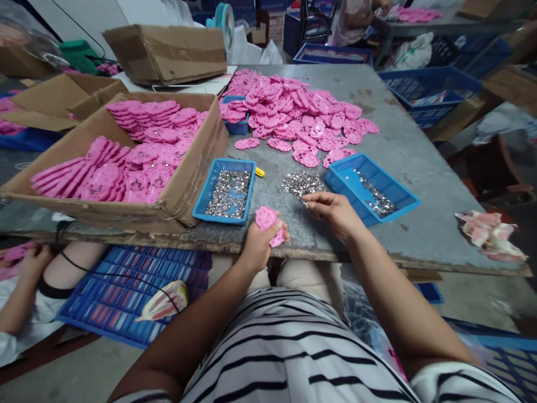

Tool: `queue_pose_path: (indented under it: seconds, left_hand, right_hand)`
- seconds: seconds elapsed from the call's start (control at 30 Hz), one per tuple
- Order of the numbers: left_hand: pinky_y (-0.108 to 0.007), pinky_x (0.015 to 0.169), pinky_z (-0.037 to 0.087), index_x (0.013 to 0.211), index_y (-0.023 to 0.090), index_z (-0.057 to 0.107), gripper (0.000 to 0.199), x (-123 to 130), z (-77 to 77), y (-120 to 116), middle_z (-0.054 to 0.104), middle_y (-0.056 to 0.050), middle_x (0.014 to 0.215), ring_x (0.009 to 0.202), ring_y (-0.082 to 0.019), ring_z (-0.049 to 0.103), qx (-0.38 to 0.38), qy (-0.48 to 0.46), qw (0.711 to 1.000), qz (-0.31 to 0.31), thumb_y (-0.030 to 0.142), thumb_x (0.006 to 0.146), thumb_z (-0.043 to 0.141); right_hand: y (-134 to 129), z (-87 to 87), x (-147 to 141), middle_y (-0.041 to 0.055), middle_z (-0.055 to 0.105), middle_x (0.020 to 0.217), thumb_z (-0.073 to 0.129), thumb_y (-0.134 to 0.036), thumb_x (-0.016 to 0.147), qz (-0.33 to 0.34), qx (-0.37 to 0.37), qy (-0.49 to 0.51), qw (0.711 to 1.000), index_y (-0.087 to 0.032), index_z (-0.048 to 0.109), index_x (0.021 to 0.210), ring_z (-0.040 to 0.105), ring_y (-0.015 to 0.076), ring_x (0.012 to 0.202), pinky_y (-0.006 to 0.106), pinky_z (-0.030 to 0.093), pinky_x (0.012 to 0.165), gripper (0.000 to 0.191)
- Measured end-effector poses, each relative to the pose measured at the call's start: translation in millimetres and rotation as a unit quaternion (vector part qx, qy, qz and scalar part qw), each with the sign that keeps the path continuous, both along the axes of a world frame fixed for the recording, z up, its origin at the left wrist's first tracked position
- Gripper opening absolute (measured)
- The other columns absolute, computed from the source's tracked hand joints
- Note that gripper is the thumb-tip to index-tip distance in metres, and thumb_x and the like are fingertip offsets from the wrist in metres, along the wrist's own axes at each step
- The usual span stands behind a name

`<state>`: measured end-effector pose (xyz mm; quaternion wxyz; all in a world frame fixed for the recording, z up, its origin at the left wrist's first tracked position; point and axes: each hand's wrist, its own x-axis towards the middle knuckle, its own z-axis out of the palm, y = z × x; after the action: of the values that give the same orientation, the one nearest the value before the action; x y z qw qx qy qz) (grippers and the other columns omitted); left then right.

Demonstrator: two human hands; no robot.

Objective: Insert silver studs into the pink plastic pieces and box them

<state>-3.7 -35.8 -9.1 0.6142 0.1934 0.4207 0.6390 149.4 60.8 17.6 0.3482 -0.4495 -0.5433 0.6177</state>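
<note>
My left hand [258, 244] is closed around a pink moulded plastic piece [265, 218] with a raised pattern, held above the table's front edge. The fingers of my right hand [335, 211] are pinched at the near edge of a loose heap of small shiny metal parts [304, 182]; whatever sits between the fingertips is too small to make out. Left of the heap is a blue tray [197, 208] of similar metal parts. To its right, a second blue tray [403, 200] stands angled, with some parts along one side.
A cardboard box [197, 151] of stacked pink pieces stands on the left. Behind the trays spreads a large pile of pink pieces [302, 112]. A yellow-handled tool [260, 172] lies by the left tray. A crumpled cloth [489, 232] rests at the right edge. Another person's hand [33, 263] shows at left.
</note>
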Motion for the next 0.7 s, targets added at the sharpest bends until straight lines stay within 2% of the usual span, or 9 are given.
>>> queue_pose_path:
  seconds: [0.13,0.3,0.43,0.57,0.7]
  left_hand:
    - [-0.025,0.053,0.051,0.097,0.015,0.055,0.055,9.2,6.0,4.1,0.065,0.004,0.070,0.052,-0.010,0.060,-0.011,0.025,0.999,0.043,0.027,0.052,0.083]
    - [-0.022,0.050,0.049,0.091,0.015,0.057,0.043,10.9,14.4,7.3,0.061,0.005,0.066,0.048,-0.008,0.058,-0.029,0.072,0.996,0.042,0.020,0.054,0.077]
    - [-0.021,0.047,0.048,0.088,0.015,0.056,0.036,9.2,19.0,6.0,0.060,0.006,0.063,0.045,-0.007,0.056,-0.026,0.120,0.991,0.062,0.017,0.056,0.072]
    - [-0.020,0.047,0.047,0.089,0.016,0.056,0.033,9.5,18.7,6.3,0.058,0.007,0.059,0.045,-0.007,0.055,-0.025,0.144,0.984,0.098,0.015,0.058,0.067]
    - [-0.020,0.048,0.047,0.090,0.015,0.058,0.033,10.5,15.2,8.1,0.058,0.007,0.061,0.045,-0.007,0.054,-0.032,0.159,0.981,0.106,0.016,0.059,0.069]
  right_hand:
    - [-18.6,5.8,-9.3,-0.0028,0.061,0.066,0.078,-0.032,0.057,0.067,-0.009,0.021,0.997,-0.017,0.068,0.086,0.046,0.0075,0.052,0.024,0.031,0.049,0.034]
    - [-29.7,10.6,-17.4,-0.0040,0.061,0.062,0.079,-0.032,0.059,0.141,0.001,0.023,0.990,-0.019,0.063,0.087,0.059,0.0124,0.060,0.027,0.044,0.061,0.034]
    - [-33.1,10.5,-19.7,-0.0034,0.062,0.062,0.081,-0.035,0.057,0.106,0.000,0.011,0.994,-0.019,0.061,0.081,0.055,0.0104,0.055,0.025,0.042,0.056,0.035]
    - [-37.5,10.6,-21.6,-0.0047,0.055,0.055,0.081,-0.043,0.055,0.052,-0.015,-0.010,0.998,-0.018,0.061,0.070,0.041,0.0070,0.045,0.023,0.030,0.044,0.036]
    - [-41.3,11.7,-25.9,-0.0036,0.055,0.052,0.081,-0.047,0.055,0.076,0.005,-0.028,0.997,-0.017,0.060,0.062,0.036,0.0066,0.046,0.024,0.026,0.045,0.037]
